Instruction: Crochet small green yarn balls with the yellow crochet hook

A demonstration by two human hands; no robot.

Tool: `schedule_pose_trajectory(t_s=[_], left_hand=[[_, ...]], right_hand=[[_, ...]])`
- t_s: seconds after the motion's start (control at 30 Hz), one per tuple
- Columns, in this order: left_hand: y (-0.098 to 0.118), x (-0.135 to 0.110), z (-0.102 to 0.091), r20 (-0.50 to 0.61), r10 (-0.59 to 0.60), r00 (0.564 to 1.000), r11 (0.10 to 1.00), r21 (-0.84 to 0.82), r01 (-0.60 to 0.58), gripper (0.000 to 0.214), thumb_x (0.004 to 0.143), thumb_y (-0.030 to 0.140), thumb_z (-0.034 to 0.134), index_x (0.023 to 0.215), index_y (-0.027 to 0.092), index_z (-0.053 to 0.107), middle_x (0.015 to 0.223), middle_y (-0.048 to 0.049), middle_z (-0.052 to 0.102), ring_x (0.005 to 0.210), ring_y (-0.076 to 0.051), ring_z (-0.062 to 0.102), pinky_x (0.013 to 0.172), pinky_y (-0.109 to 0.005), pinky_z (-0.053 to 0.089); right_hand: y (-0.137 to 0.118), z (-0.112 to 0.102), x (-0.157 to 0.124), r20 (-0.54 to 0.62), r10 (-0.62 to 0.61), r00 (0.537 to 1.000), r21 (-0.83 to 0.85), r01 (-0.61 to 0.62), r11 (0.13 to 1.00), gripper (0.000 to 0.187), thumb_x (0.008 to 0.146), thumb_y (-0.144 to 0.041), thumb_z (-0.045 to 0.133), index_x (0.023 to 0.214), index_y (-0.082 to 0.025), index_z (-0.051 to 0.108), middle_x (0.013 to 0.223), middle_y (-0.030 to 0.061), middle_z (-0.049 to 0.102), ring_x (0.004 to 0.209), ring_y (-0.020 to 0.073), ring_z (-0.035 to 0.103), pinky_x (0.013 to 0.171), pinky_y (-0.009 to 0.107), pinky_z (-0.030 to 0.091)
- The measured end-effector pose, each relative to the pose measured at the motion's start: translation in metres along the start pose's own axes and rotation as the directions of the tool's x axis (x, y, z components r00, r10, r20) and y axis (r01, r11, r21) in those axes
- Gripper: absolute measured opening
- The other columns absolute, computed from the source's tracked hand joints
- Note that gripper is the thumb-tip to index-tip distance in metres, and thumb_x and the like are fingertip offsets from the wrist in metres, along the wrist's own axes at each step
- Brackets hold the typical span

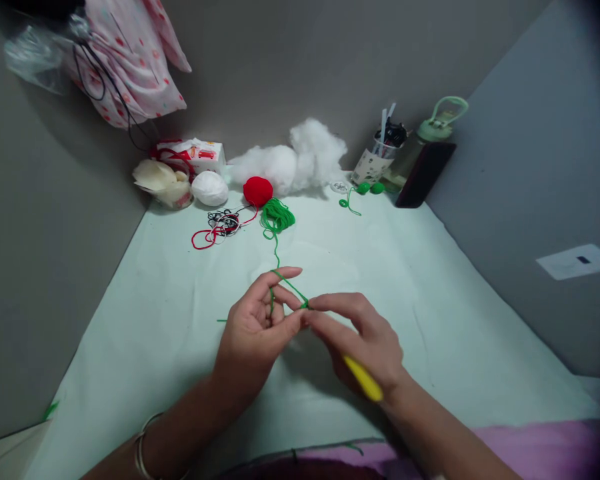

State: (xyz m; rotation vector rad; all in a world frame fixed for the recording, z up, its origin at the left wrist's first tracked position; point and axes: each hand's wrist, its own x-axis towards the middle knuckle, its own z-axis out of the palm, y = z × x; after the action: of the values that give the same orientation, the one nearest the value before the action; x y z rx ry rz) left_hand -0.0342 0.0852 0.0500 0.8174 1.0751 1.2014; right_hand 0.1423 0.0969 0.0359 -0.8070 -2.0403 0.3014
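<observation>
Green yarn [293, 288] runs over the raised index finger of my left hand [260, 320] and loops around its other fingers. The left thumb and a fingertip pinch a small green stitched piece [305, 305]. My right hand [363, 337] is closed around a crochet hook with a yellow handle [363, 377]; the handle sticks out below the palm. The hook's tip meets the green piece between both hands' fingertips, where its end is hidden. From the left index finger the strand leads up to a loose green skein [279, 215] on the table.
Behind the skein sit a red yarn ball [258, 192], a white yarn ball [210, 188], tangled thread [225, 223] and white stuffing [290, 160]. At the back right are small green pieces [370, 188], a cup of tools [375, 160], a phone [425, 175] and a bottle [436, 127].
</observation>
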Motion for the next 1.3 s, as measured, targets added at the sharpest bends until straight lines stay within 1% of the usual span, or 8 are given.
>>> schedule_pose_trajectory(t_s=[0.2,0.33,0.4,0.57,0.77,0.9,1.03,1.3], left_hand=[[0.008,0.007,-0.007,0.246,-0.278,0.929,0.905,-0.256,0.339,0.066,0.078,0.029,0.089,0.137,0.014,0.062,0.072,0.0075,0.056,0.042,0.001,0.019,0.038,-0.017,0.016],[0.007,0.006,-0.007,0.179,-0.22,0.959,0.929,-0.261,0.262,0.055,0.08,0.027,0.088,0.13,0.015,0.067,0.08,0.0049,0.06,0.041,0.003,0.022,0.037,-0.017,0.016],[0.002,0.004,-0.005,0.139,-0.161,0.977,0.958,-0.215,0.188,0.052,0.081,0.027,0.088,0.128,0.018,0.069,0.084,0.0042,0.062,0.042,0.003,0.024,0.037,-0.017,0.018],[-0.005,0.0,0.0,0.102,-0.092,0.991,0.986,-0.129,0.105,0.048,0.081,0.026,0.087,0.127,0.02,0.071,0.09,0.0017,0.063,0.047,0.0,0.033,0.039,-0.017,0.023],[0.0,0.004,-0.003,0.207,-0.237,0.949,0.919,-0.268,0.289,0.054,0.078,0.032,0.091,0.126,0.016,0.071,0.069,0.0078,0.054,0.041,0.001,0.024,0.037,-0.016,0.02],[0.005,0.008,-0.006,0.212,-0.267,0.94,0.871,-0.364,0.329,0.04,0.08,0.026,0.09,0.114,0.013,0.076,0.055,0.013,0.038,0.042,0.0,0.017,0.038,-0.014,0.018],[0.002,0.007,-0.006,0.147,-0.195,0.97,0.927,-0.296,0.231,0.029,0.081,0.026,0.087,0.106,0.016,0.077,0.06,0.0101,0.046,0.042,0.001,0.024,0.039,-0.015,0.02],[-0.007,0.004,-0.006,0.122,-0.075,0.99,0.993,-0.082,0.085,0.034,0.085,0.029,0.084,0.116,0.02,0.077,0.079,0.003,0.066,0.046,-0.001,0.039,0.043,-0.018,0.028]], right_hand=[[-0.001,-0.001,0.001,-0.102,0.093,0.99,0.175,-0.074,0.982,0.032,0.099,-0.012,0.064,0.121,-0.031,0.077,0.107,0.0051,0.079,0.094,0.0211,0.076,0.078,0.036,0.068],[0.001,0.001,0.009,-0.107,0.384,0.917,0.605,-0.246,0.757,0.02,0.104,-0.021,0.06,0.107,-0.025,0.079,0.092,0.0048,0.076,0.074,0.0172,0.071,0.064,0.033,0.063],[0.002,0.004,0.011,-0.06,0.41,0.91,0.637,-0.281,0.718,0.017,0.103,-0.024,0.062,0.102,-0.023,0.079,0.093,0.0056,0.077,0.075,0.0176,0.072,0.064,0.032,0.063],[-0.004,0.008,0.007,-0.094,0.195,0.976,0.321,-0.156,0.934,0.028,0.1,-0.009,0.063,0.115,-0.026,0.078,0.099,0.0059,0.08,0.096,0.0217,0.077,0.079,0.037,0.067],[-0.005,0.004,-0.003,-0.064,0.011,0.998,-0.006,-0.011,1.0,0.034,0.097,-0.013,0.07,0.122,-0.034,0.078,0.115,0.0058,0.079,0.103,0.0237,0.077,0.082,0.037,0.068],[-0.002,0.0,0.004,-0.16,0.224,0.961,0.285,-0.172,0.943,0.027,0.101,-0.013,0.063,0.117,-0.028,0.079,0.101,0.0055,0.078,0.087,0.0199,0.074,0.074,0.035,0.065],[0.004,0.004,0.01,-0.064,0.431,0.9,0.661,-0.285,0.694,0.017,0.103,-0.022,0.064,0.104,-0.026,0.081,0.092,0.0038,0.075,0.073,0.0159,0.07,0.064,0.032,0.06],[0.003,0.006,0.009,0.007,0.449,0.894,0.647,-0.346,0.679,0.016,0.101,-0.023,0.069,0.104,-0.03,0.083,0.101,0.0022,0.08,0.087,0.0152,0.073,0.073,0.028,0.06]])
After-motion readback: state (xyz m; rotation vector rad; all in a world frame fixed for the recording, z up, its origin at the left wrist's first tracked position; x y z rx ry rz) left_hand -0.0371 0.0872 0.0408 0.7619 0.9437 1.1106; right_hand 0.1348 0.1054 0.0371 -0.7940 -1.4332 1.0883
